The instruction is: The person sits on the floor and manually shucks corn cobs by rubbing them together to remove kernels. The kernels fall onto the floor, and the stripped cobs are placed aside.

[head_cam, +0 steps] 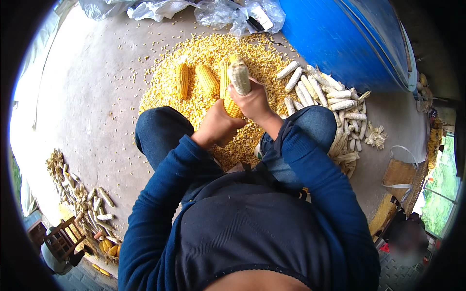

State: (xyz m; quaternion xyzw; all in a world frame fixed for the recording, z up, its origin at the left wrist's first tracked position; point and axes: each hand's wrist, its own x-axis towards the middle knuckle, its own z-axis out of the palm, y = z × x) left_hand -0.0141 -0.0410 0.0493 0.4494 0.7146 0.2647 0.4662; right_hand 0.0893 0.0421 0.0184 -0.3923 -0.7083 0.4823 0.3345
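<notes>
My left hand (pixel 220 123) grips the lower end of a yellow ear of corn (pixel 232 106), which points away from me over a heap of loose corn kernels (pixel 204 47). In my right hand (pixel 256 102) is a pale, bare corn cob (pixel 240 80), held across the ear's right side with its far end up. Two more yellow ears, one upright in view (pixel 182 82) and one slanted (pixel 207 80), lie on the kernels left of my hands. Behind the bare cob, another yellow ear (pixel 223 78) partly shows; whether it is separate from the held one I cannot tell.
Stripped cobs (pixel 342 94) lie piled right of the kernels, near a large blue plastic drum (pixel 327 36). Clear plastic bags (pixel 222 14) lie beyond the heap. More cobs and husks (pixel 94 207) are at lower left, beside a wooden chair (pixel 63 238). A person (pixel 407 236) is at the lower right.
</notes>
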